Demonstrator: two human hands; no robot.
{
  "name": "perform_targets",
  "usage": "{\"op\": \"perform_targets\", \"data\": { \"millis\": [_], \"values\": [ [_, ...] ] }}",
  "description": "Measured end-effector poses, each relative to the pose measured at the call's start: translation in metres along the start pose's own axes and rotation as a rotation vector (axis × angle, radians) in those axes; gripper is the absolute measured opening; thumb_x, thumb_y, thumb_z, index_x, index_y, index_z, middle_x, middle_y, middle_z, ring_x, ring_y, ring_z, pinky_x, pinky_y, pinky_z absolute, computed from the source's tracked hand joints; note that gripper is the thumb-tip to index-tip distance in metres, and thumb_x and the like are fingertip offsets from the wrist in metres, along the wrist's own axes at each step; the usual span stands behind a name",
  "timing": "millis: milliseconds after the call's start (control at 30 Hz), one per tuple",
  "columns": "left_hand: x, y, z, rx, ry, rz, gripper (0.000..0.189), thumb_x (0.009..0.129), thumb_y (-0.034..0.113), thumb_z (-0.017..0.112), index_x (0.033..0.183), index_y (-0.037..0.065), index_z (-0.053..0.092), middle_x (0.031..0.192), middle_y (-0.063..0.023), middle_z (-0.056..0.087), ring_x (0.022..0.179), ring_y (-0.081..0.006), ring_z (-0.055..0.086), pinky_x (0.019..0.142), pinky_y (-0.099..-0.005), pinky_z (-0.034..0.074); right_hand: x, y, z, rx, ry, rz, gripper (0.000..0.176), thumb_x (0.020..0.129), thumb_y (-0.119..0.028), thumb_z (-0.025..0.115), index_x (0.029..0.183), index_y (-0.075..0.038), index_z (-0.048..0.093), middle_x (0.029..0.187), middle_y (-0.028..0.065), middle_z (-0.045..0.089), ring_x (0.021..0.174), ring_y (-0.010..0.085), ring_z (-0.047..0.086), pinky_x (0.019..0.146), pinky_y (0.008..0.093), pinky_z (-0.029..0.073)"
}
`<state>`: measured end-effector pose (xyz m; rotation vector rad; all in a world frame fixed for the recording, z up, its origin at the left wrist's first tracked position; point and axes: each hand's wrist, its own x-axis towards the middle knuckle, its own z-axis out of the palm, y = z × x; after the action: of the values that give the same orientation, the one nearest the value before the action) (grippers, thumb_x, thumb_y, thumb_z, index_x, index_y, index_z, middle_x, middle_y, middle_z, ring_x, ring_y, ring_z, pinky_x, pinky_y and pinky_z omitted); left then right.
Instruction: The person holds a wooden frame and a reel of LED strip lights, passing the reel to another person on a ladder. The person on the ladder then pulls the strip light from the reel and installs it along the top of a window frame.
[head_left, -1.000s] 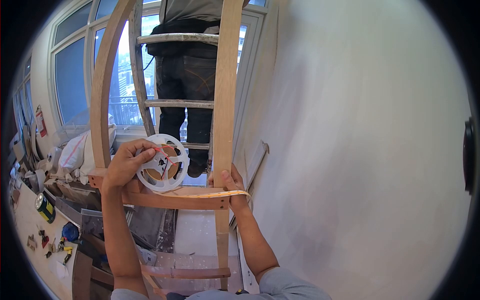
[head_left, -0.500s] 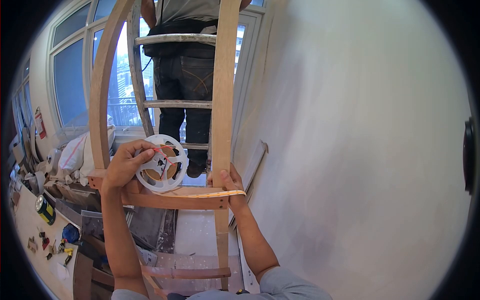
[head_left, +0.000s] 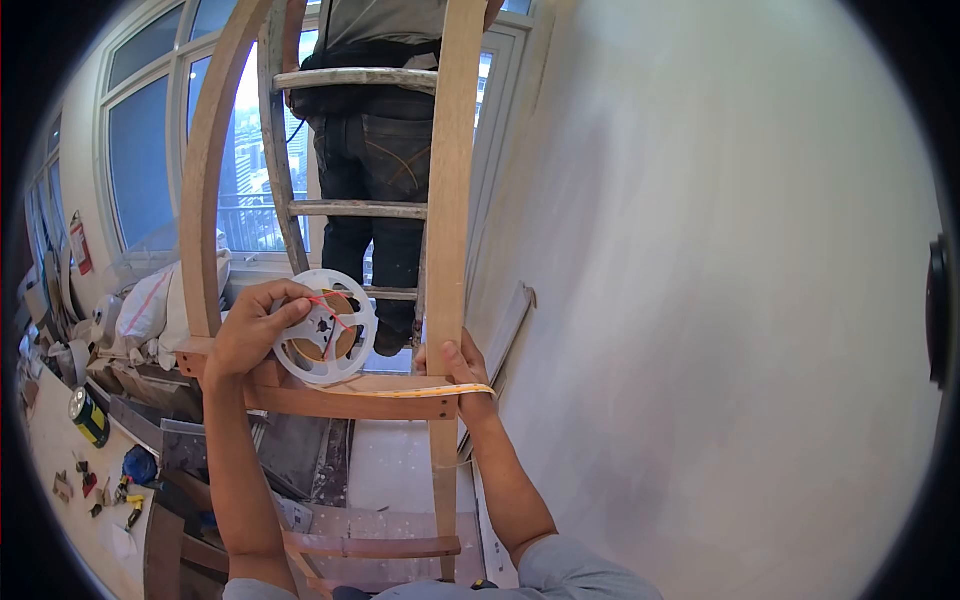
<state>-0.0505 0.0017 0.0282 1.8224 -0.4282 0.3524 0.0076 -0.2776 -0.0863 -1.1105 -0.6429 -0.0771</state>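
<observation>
Between the thumb and fingers of my left hand is a white plastic reel of LED strip, its face turned toward me. Thin red wires cross the reel's face near my thumb. A length of yellow-and-white LED strip runs from the reel along the wooden ladder step to my right wrist. My right hand is wrapped round the right wooden ladder rail, just above that step. Some of its fingers are hidden behind the rail.
Ahead, a person stands on another ladder before the windows. A pale wall rises on the right. At lower left, a table carries a can, a blue roll and small tools. White sacks lie behind.
The person on the far ladder has shifted slightly, and a lowered hand shows at the ladder's left side. My hands, the reel and the strip stay almost where they were.
</observation>
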Motion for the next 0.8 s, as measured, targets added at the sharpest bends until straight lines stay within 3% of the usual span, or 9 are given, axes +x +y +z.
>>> {"op": "perform_targets", "data": {
  "millis": [233,800],
  "values": [
    [0.0005,-0.0017,-0.0007,-0.015,-0.012,0.008,0.017,0.094,0.011,0.062,0.101,-0.002,0.068,0.089,-0.0029,0.068,0.082,-0.0071,0.061,0.074,-0.0223,0.051,0.0002,-0.0004,-0.0015,0.024,-0.024,-0.006,0.036,0.098,-0.035,0.054,0.117,-0.004,0.050,0.089,0.0078,0.062,0.075,0.0125,0.059,0.067,0.0275,0.050],
    [0.0013,-0.0031,-0.0011,0.022,-0.004,0.020,0.016,0.094,0.013,0.063,0.098,-0.002,0.068,0.087,-0.0025,0.068,0.080,-0.0072,0.061,0.073,-0.0227,0.051,-0.0002,0.0013,-0.0024,0.023,-0.015,0.023,0.039,0.097,-0.040,0.055,0.114,-0.006,0.051,0.088,0.0062,0.062,0.075,0.0112,0.059,0.066,0.0263,0.049]
  ]
}}
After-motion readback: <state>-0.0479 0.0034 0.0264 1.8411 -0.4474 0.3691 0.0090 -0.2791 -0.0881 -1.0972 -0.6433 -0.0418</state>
